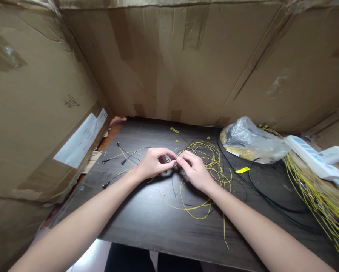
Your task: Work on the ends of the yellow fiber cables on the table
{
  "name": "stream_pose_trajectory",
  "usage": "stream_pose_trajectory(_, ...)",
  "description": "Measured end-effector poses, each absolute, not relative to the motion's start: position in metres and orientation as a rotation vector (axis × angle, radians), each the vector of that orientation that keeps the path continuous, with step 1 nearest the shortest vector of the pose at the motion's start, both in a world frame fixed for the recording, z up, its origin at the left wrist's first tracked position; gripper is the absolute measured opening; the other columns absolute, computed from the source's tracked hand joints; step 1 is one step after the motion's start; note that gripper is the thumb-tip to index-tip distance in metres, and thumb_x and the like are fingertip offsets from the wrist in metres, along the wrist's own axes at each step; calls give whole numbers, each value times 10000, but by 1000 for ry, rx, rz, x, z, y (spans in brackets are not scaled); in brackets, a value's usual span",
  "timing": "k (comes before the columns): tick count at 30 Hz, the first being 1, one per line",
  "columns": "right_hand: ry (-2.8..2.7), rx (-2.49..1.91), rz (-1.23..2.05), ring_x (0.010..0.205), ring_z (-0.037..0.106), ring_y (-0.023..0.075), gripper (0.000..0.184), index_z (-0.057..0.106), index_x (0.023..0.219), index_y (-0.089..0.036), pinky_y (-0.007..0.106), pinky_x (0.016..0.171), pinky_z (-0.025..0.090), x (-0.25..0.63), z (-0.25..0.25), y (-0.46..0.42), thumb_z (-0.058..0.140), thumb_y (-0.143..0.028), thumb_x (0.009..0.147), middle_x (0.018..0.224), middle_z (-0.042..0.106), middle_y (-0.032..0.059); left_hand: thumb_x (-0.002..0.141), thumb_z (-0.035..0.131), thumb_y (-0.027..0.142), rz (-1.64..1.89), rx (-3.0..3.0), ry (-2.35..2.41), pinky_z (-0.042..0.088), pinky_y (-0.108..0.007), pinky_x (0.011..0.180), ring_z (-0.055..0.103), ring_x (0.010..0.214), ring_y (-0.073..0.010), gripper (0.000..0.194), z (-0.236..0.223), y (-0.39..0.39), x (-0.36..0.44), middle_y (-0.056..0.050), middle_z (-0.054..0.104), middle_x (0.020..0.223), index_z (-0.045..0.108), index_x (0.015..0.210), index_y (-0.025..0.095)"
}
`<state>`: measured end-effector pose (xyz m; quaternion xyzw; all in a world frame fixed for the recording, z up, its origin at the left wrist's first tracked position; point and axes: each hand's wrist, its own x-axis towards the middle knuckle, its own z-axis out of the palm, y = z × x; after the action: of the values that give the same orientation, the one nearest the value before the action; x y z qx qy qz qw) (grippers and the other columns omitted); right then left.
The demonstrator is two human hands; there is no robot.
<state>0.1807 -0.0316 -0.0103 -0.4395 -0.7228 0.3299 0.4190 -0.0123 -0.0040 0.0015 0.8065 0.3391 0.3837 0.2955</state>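
Observation:
My left hand [155, 162] and my right hand [194, 170] meet above the middle of the table, each closed in a pinch. Between their fingertips is a small black connector [174, 160], mostly covered, so its details are hidden. Loose yellow wires [214, 158] lie in loops under and beside my right hand. To the left of my left hand, several thin wires end in black angled plugs [124, 161] resting on the table.
Small yellow pieces [174, 130] lie behind my hands. At the right are a clear plastic bag [248, 138], a black cable [260, 194] with a yellow tag [242, 170], a white power strip [313, 156] and a yellow wire bundle [308, 185]. Cardboard walls [169, 68] enclose the dark table [147, 223].

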Motion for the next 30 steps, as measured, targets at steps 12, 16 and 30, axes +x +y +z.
stream_pose_trajectory(12,-1749,-1108,826,786,561,172,209,609,788,-196,308,720,442,179,-10,-32,543,-300,957,853,594,35,854,710,262,1021,2115,921,408,-164,483,536,485,-64,162,1,-3,-12,-25,727,711,796,938,154)
stream_pose_trajectory(16,-1781,-1107,821,791,570,174,346,602,703,-193,312,730,442,180,-10,-31,511,-350,997,822,587,39,851,699,235,1035,2214,909,429,-170,506,549,492,-68,129,1,-3,-13,-22,727,715,786,909,158)
stream_pose_trajectory(30,-1780,-1081,836,811,567,182,323,579,733,-202,318,763,437,180,-11,-32,512,-386,991,840,595,38,832,705,244,1020,2181,904,438,-169,507,560,490,-66,128,0,-3,-12,-15,721,711,759,897,148)
